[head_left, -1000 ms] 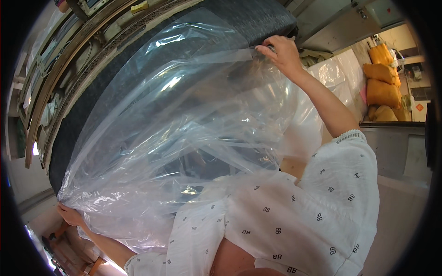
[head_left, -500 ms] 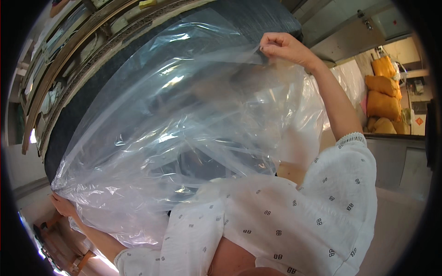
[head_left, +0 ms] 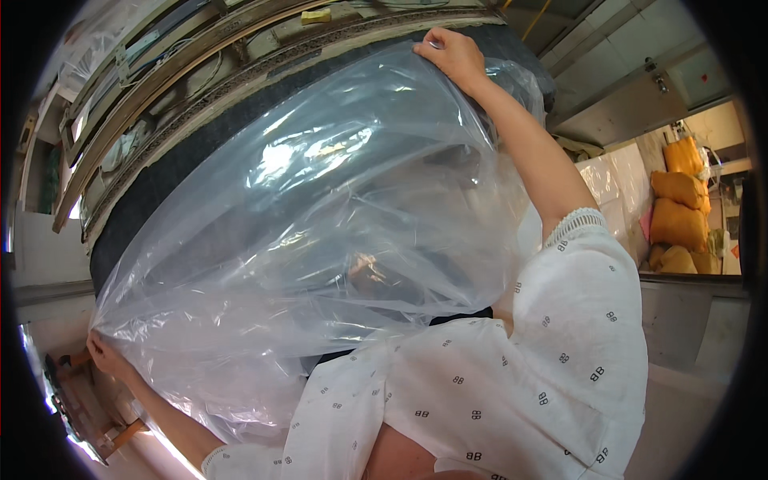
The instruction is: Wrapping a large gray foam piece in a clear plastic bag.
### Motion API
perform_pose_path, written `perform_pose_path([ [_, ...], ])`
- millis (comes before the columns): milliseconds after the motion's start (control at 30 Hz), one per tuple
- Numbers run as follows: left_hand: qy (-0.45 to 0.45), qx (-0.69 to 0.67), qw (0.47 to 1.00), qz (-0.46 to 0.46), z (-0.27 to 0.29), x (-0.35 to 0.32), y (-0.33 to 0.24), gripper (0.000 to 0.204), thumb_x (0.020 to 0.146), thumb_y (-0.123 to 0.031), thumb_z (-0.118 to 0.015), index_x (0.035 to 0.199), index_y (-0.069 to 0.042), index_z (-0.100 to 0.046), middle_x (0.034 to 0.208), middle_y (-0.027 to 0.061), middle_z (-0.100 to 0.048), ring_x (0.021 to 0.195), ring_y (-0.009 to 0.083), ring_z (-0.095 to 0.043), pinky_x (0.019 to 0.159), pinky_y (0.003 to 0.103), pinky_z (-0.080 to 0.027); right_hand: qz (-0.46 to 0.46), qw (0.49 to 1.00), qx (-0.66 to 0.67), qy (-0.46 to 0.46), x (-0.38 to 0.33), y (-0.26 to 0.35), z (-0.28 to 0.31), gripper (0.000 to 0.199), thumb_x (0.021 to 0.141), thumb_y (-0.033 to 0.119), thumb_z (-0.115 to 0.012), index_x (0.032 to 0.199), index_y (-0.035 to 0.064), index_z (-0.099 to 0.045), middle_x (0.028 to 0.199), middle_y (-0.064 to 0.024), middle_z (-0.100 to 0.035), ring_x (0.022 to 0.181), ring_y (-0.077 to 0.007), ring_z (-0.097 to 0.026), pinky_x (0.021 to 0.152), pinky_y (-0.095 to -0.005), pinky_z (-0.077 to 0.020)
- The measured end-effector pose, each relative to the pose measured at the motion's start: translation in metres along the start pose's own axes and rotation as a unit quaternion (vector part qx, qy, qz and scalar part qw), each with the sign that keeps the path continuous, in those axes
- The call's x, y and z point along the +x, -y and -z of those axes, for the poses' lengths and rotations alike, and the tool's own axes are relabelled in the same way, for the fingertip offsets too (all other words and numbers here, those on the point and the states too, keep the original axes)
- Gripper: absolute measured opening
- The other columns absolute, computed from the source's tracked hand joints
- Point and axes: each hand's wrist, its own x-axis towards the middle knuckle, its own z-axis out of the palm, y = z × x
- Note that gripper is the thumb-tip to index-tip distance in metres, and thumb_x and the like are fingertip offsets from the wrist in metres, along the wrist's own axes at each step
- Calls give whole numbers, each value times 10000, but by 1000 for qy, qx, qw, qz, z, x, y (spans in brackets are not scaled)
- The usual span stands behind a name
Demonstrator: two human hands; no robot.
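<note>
Two hands observed, both bare and set well apart. The right arm is extended forward from the sleeve, its forearm slanting up and inward; the right hand (head_left: 454, 61) is raised over the far part of the desk, knuckles up. Its fingers (head_left: 436, 36) are drawn together, thumb against forefinger, clamped on the upper edge of the plastic sheet (head_left: 320, 200). The left arm reaches out low to the side; the left hand (head_left: 109, 357) is at the near left end of the desk, its fingers closed on a gathered corner of the same sheet.

Plastic sheet: one, clear, creased and glossy. It is spread between the hands, over most of the dark desk (head_left: 156, 210) and down in front of the white shirt (head_left: 448, 400).

Desk: one, its dark top visible along the far margin. Beyond it, wooden rails (head_left: 172, 74), more than one, exact number unclear; one small yellow block (head_left: 316, 16) lies there. At far right, three orange sacks (head_left: 678, 190) are stacked above paler bundles (head_left: 674, 259), whose number cannot be told.
</note>
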Motion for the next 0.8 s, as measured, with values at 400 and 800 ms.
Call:
perform_pose_path([
  [400, 32, -228, 936, 268, 123, -113, 50, 334, 900, -277, -489, 1152, -62, -527, 1000, 35, -553, 825, 130, -508, 672, 251, -447, 116, 993, 3, 12, 7, 6, -10, 261, 734, 347, -657, 837, 113, -609, 821, -42, -585, 778, -184, -561, 686, -313, -431],
  [800, -69, -453, 826, 329, 47, 10, -97, 318, 886, -187, -422, 1134, -7, -508, 1126, 134, -533, 1017, 248, -535, 853, 366, -470, 6, 840, 536, -86, 60, 30, 54, 177, 845, 216, -555, 958, 81, -570, 832, 60, -564, 806, -68, -518, 711, -236, -402],
])
